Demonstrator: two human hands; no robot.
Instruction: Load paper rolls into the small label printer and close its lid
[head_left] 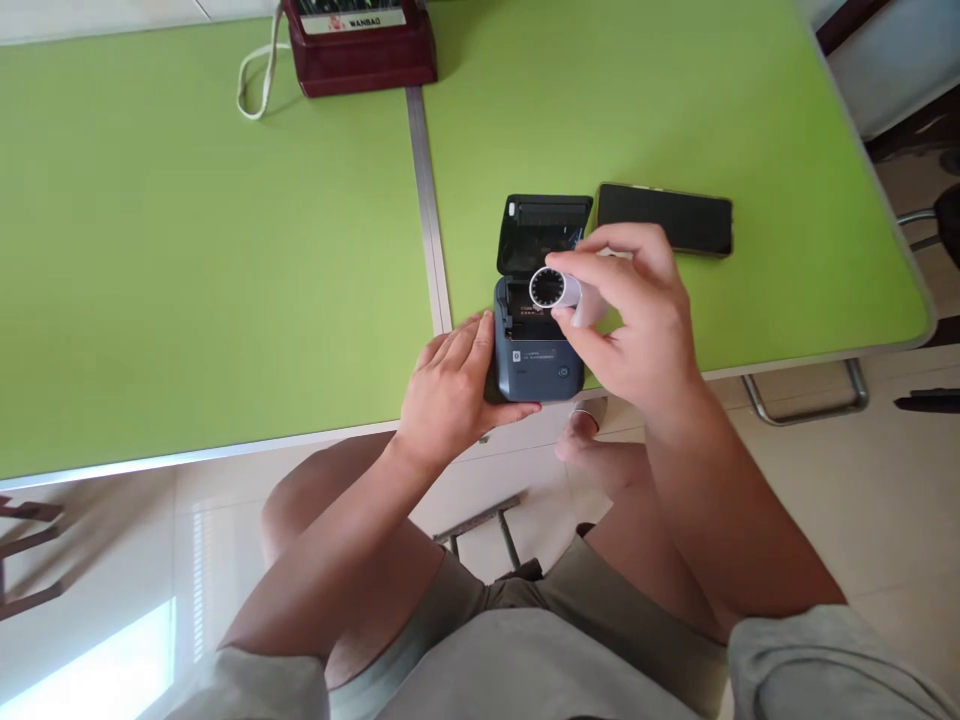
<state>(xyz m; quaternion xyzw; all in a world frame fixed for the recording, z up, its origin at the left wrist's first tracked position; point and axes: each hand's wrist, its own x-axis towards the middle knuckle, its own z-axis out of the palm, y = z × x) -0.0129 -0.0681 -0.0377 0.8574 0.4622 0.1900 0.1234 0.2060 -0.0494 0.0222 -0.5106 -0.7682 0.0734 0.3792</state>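
Observation:
A small dark blue device (538,370), like a label printer, lies near the table's front edge with its black lid (541,235) flipped up at the back. My left hand (454,380) is wrapped round its left side, thumb along the front edge. Between the thumb and fingers of my right hand (637,315) is a white roll (576,294) with a dark core, held over the device's open compartment. A strip of the roll hangs at its right, partly hidden by my fingers.
A black phone (675,218) lies behind my right hand. At the back of the green table (225,260) stands a dark red object (364,62) with a white cord (262,85). A metal strip (427,200) crosses the tabletop left of the device.

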